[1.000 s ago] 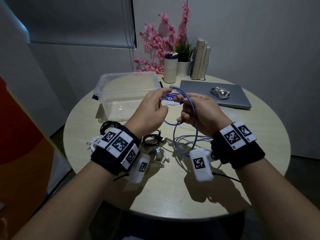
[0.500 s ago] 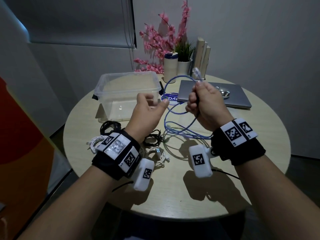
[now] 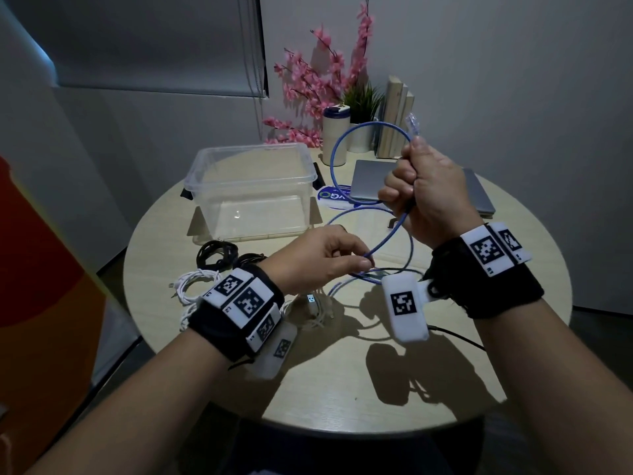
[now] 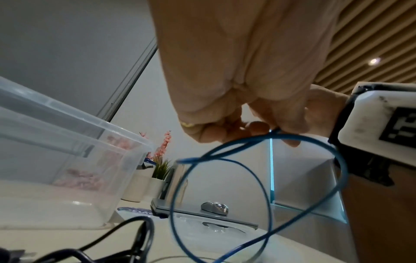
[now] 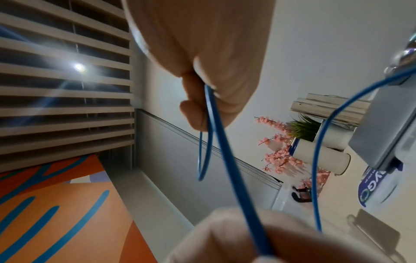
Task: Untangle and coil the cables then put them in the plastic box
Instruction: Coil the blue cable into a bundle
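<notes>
Blue cable (image 3: 390,234): right hand (image 3: 428,193) fisted round it, left hand (image 3: 318,258) pinching.

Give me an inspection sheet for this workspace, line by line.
Surface: round table, pale wood top.
Job's things: clear plastic box, open, no cables inside; blue cable partly looped in the air.
Clutter: laptop, tumbler, books, potted plant, pink flowers.
Hands: right hand grips the blue cable near its plug; left hand pinches it lower down.
Cables: black cables and white cables lie on the table.
Surroundings: grey walls, window blind.
</notes>
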Demonstrator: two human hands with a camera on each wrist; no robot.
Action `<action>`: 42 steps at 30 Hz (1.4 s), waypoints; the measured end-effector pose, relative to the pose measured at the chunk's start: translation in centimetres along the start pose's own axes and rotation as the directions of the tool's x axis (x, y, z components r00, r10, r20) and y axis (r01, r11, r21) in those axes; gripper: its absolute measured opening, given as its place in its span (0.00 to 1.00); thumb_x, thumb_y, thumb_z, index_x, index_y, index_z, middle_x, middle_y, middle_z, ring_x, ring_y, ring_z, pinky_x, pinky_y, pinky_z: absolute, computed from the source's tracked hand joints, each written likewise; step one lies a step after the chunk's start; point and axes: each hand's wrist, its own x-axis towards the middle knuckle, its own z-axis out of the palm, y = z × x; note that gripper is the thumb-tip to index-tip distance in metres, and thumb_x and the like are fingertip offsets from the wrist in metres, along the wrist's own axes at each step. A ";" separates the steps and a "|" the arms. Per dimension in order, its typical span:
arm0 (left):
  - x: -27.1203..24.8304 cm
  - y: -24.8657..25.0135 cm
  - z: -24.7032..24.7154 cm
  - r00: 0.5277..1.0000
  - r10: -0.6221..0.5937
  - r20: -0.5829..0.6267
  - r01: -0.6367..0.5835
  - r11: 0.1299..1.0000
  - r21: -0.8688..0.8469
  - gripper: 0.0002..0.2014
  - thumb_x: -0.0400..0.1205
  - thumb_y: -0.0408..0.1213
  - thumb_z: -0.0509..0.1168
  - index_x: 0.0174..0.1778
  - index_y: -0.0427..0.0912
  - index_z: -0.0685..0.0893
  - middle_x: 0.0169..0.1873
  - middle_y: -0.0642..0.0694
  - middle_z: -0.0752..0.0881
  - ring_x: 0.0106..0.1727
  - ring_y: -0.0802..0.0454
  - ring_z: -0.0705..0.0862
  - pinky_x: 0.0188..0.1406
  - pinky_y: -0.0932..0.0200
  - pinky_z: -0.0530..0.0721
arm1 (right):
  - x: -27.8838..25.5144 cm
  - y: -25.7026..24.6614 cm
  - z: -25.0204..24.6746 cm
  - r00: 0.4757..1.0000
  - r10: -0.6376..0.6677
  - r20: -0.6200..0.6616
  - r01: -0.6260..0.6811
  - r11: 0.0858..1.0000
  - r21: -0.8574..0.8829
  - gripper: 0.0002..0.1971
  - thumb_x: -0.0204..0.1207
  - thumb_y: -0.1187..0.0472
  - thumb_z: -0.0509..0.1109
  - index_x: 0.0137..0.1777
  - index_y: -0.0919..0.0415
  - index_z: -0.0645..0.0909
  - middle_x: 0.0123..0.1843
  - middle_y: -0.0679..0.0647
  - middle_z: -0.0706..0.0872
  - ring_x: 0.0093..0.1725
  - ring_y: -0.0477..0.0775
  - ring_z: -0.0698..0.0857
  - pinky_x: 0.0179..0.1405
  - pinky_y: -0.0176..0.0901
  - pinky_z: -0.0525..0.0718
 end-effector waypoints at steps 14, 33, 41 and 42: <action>-0.1 -1.5 -4.7 0.933 -0.120 -0.339 0.187 0.967 0.172 0.05 0.80 0.43 0.68 0.43 0.50 0.90 0.33 0.47 0.89 0.37 0.50 0.86 0.39 0.55 0.83 | -0.9 -1.8 0.1 0.970 0.100 0.220 -0.040 0.964 -0.262 0.15 0.86 0.57 0.56 0.36 0.56 0.68 0.22 0.47 0.61 0.19 0.44 0.59 0.18 0.34 0.63; -0.1 -1.5 -4.6 0.865 -0.280 -0.416 0.090 0.904 -0.419 0.15 0.82 0.21 0.57 0.52 0.49 0.74 0.44 0.42 0.88 0.33 0.51 0.86 0.27 0.67 0.81 | -0.8 -0.5 -0.6 0.959 0.177 0.220 0.005 0.769 -0.639 0.16 0.88 0.57 0.51 0.41 0.59 0.74 0.18 0.41 0.63 0.17 0.41 0.59 0.17 0.30 0.59; -0.1 -2.4 -6.6 0.760 -0.400 -0.512 0.086 0.843 -0.531 0.07 0.88 0.32 0.55 0.44 0.43 0.76 0.36 0.42 0.86 0.22 0.59 0.82 0.21 0.68 0.80 | -0.1 -1.4 -2.5 0.979 0.062 0.192 0.158 0.351 -0.923 0.15 0.86 0.56 0.55 0.40 0.56 0.78 0.25 0.52 0.66 0.21 0.46 0.64 0.19 0.36 0.66; 0.0 -2.6 -6.9 0.711 -0.438 -0.550 0.065 0.819 -0.569 0.07 0.88 0.34 0.53 0.46 0.43 0.74 0.35 0.42 0.85 0.22 0.59 0.81 0.20 0.68 0.78 | -0.1 -1.4 -2.7 0.982 0.053 0.180 0.156 0.300 -0.941 0.15 0.86 0.56 0.56 0.41 0.57 0.78 0.27 0.52 0.68 0.23 0.46 0.66 0.18 0.33 0.68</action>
